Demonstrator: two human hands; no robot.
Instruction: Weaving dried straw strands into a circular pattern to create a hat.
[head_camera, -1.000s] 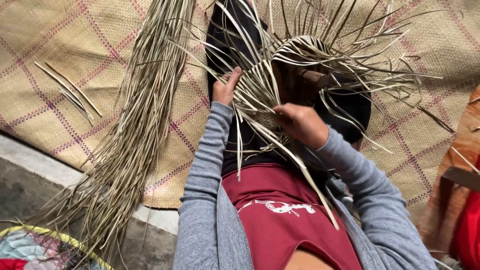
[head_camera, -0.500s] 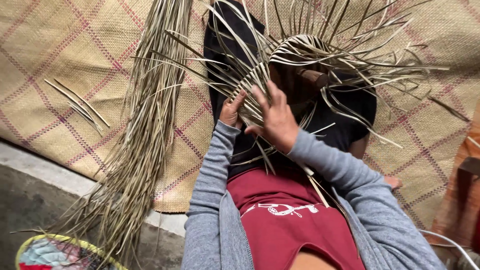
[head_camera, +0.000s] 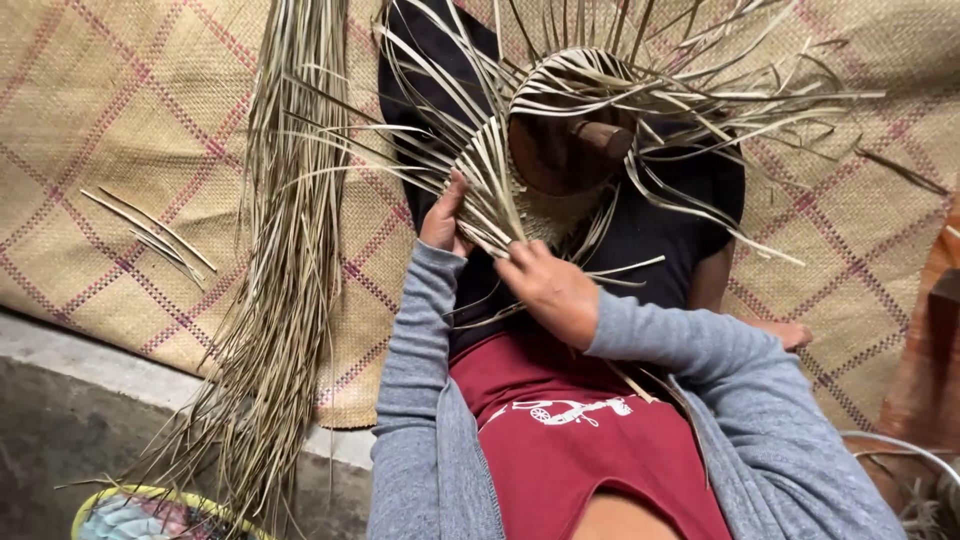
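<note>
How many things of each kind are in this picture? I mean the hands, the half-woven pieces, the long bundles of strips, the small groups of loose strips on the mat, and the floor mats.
Hands: 2, left hand and right hand
Half-woven straw piece: 1
Long bundle of strips: 1
Small group of loose strips: 1
Woven checked mat: 1
Total: 6

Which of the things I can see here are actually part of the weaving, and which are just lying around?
In the work:
- half-woven straw piece on a brown wooden mould
- left hand and right hand, both gripping its loose strips

Lying about:
- long bundle of spare strips
- a few loose strips on the checked mat
- yellow-rimmed basket
</note>
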